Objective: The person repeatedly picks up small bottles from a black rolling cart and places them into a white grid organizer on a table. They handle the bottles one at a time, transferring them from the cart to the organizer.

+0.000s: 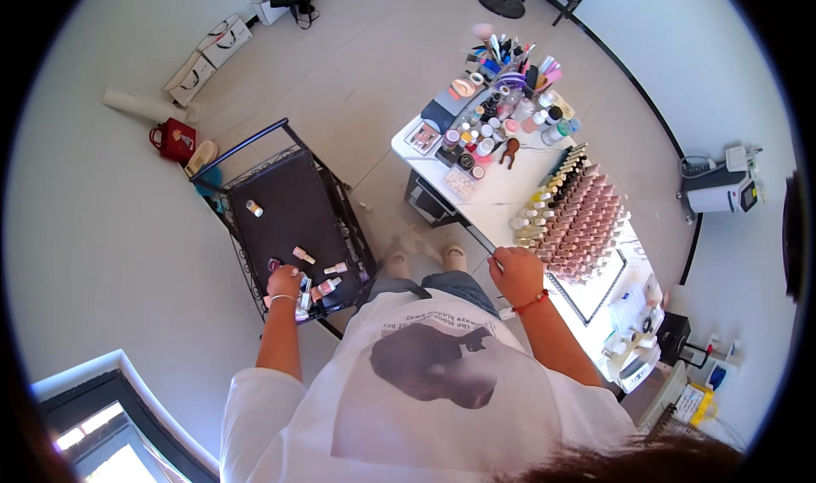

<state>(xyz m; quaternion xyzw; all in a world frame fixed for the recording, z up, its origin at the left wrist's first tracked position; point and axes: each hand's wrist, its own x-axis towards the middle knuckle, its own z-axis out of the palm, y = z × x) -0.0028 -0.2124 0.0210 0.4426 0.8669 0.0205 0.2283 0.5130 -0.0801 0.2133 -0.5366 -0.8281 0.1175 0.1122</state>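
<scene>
My left hand point(285, 282) reaches down to the near end of a dark cart top point(293, 185), fingers bent. What they hold, if anything, is hidden. A small dark red item point(274, 264) lies at the fingertips. Beside that hand are a pink nail polish bottle point(326, 289) and other small bottles. Two more pale pink bottles lie on their sides farther up, and a white-capped bottle point(254, 208) is near the far end. My right hand point(517, 275) is closed at the white table's edge, by a narrow grey strip point(476, 234); its grip is partly hidden.
Many nail polish bottles point(586, 219) stand in rows on the white table point(510, 198). Jars, a palette point(422, 138) and brushes point(506, 53) crowd its far end. White bags point(225, 41) and a red bag point(176, 140) line the left wall. A white machine point(721, 196) stands right.
</scene>
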